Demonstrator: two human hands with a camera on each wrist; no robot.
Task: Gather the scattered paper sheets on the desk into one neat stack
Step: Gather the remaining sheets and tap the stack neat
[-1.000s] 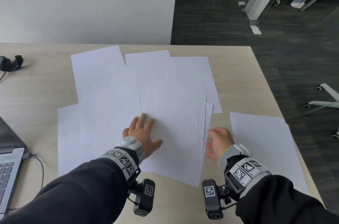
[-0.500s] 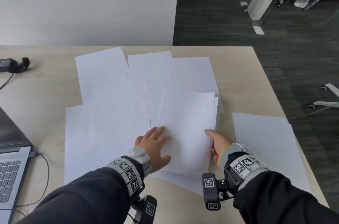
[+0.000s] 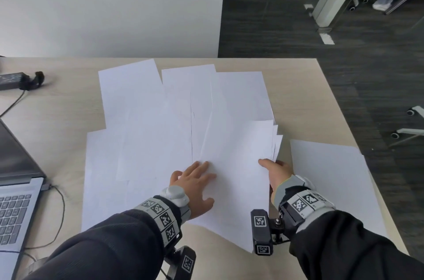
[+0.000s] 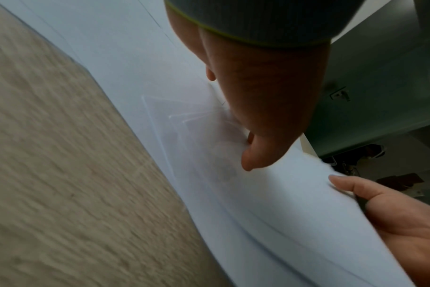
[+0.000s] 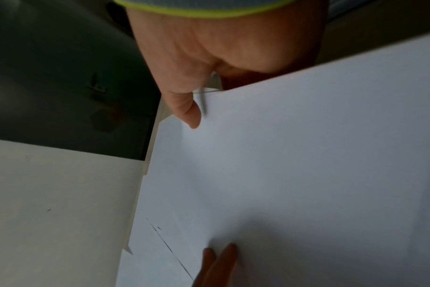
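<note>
Several white paper sheets [image 3: 142, 123] lie fanned and overlapping on the light wood desk [image 3: 57, 123]. One sheet [image 3: 332, 183] lies apart at the right. My left hand [image 3: 195, 182] rests flat, fingers straight, on the overlapping sheets near the front. My right hand [image 3: 275, 170] pinches the right edge of a small bundle of sheets [image 3: 238, 153], thumb on top and fingers underneath, with that edge lifted off the desk. The right wrist view shows the thumb [image 5: 187, 108] on the top sheet [image 5: 295, 174]. In the left wrist view the bundle [image 4: 270, 203] curves up toward the right hand [image 4: 393, 213].
An open laptop [image 3: 16, 199] stands at the left edge with a cable [image 3: 60, 210] beside it. A black power adapter [image 3: 13, 81] lies at the back left. The desk's right edge [image 3: 344, 123] drops to dark floor with chair bases [image 3: 408, 130].
My right hand went from beside the sheets to pinching their right edge and has lifted it. The bundle shifted slightly right. My left hand stays flat on the paper.
</note>
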